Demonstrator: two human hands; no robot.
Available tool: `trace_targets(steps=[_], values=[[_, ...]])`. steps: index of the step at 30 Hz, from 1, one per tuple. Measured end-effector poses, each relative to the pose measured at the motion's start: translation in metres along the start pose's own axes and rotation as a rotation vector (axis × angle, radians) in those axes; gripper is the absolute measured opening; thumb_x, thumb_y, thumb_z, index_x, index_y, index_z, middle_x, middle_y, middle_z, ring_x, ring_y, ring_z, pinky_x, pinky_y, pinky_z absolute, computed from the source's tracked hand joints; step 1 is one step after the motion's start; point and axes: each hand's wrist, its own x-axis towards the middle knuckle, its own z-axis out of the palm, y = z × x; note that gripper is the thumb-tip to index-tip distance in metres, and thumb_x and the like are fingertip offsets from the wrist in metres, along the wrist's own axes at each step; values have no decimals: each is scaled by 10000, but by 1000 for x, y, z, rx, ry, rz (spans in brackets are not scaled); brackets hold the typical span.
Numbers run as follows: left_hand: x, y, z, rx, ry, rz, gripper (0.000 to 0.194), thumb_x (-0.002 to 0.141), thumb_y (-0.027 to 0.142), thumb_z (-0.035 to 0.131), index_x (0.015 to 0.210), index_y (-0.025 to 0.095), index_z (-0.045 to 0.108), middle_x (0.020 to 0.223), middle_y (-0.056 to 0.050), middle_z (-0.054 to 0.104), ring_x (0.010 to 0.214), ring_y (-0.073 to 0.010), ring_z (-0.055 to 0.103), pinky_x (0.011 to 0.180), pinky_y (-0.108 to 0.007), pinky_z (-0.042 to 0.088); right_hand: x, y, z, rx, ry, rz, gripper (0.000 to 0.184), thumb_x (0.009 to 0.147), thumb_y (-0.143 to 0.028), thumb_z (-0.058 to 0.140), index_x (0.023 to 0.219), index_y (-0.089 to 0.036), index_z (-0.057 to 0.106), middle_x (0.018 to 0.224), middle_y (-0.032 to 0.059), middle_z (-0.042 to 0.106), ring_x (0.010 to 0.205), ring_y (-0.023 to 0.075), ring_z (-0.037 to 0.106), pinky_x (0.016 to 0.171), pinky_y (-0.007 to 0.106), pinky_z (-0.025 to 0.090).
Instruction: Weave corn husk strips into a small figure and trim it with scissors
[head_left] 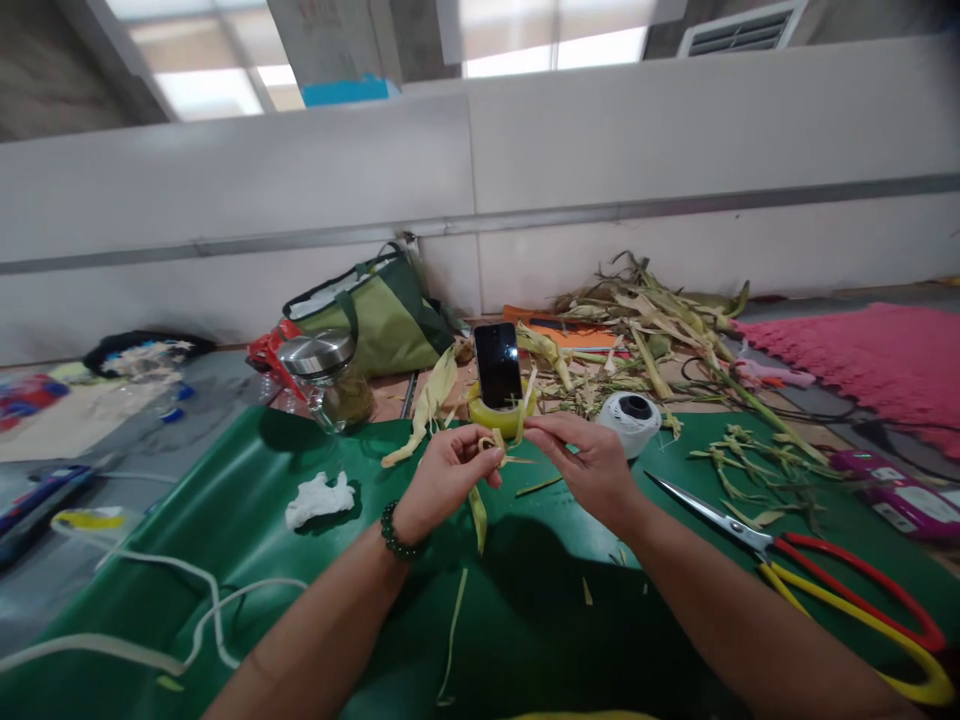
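Observation:
Both hands meet over a green mat point(247, 500). My left hand point(447, 473), with a dark bead bracelet on the wrist, is closed on a small folded piece of pale corn husk point(491, 446), and a husk strip point(478, 515) hangs down from it. My right hand point(589, 462) pinches the same husk piece from the right with thumb and fingertips. Just beyond the hands a black phone point(498, 363) leans upright on a yellow stand point(501, 417).
Scissors with red and yellow handles point(810, 570) lie at the right. A white round spool point(631, 418), a husk pile point(645, 330), a green bag point(375, 315), a lidded glass jar point(326, 380), a white crumpled tissue point(320, 498), a white cord point(172, 620) and a pink mat point(862, 350) surround the mat.

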Motion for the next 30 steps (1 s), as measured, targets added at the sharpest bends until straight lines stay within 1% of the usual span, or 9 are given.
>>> trace_targets(steps=[4,8,13,16,19,21,23,26,30], values=[[0,0,4,-17,-12,-14,283,685,388,720,710,135,596,511,16,589,483,-99,542,509,-202,404,-3,-4,9,187,-37,-41,80,834,-230,632,844,-216,710,820,37,703,764,159,657,702,273,527],[-1,-2,6,-8,-8,-11,211,680,312,695,711,137,580,542,25,572,503,-108,564,519,-211,431,-3,-11,8,148,-96,-86,98,832,-213,613,758,-196,675,826,50,624,779,150,612,702,277,504],[-2,-7,9,179,62,88,42,696,182,577,714,144,579,561,29,562,519,-107,553,514,-203,411,-1,-12,8,88,-178,94,172,759,-170,610,595,-181,563,705,18,551,676,133,539,593,252,439],[-4,-8,11,379,85,161,71,706,140,532,731,143,599,560,26,554,528,-105,518,511,-203,374,0,-8,8,111,-254,199,181,697,-121,583,539,-178,517,653,-2,528,621,117,508,528,223,390],[-6,-9,13,503,62,201,118,718,126,517,783,139,614,564,31,539,522,-101,485,515,-207,354,3,-3,6,147,-353,251,156,650,-87,559,522,-171,528,644,-10,529,637,116,517,548,222,384],[-7,-9,14,558,40,207,191,724,118,514,878,136,626,548,45,516,513,-101,476,524,-208,353,4,-1,5,146,-407,269,154,634,-76,557,510,-165,536,626,-17,524,636,114,516,584,236,389],[-8,-11,16,614,40,227,344,736,109,504,1063,140,607,537,62,495,506,-101,470,534,-208,350,4,1,5,133,-415,293,180,641,-95,575,485,-162,515,594,-22,506,616,110,500,598,248,389],[-9,-13,18,642,57,249,626,747,90,483,1364,152,401,536,80,496,501,-105,460,538,-210,339,3,0,10,199,-366,380,203,688,-207,626,527,-166,509,595,-20,510,585,111,498,565,250,408],[-10,-14,17,630,92,254,802,755,94,480,1482,143,144,545,81,507,504,-110,460,533,-213,340,1,-5,15,382,-243,471,179,673,-265,680,715,-187,524,621,-44,523,558,108,535,526,234,458]])
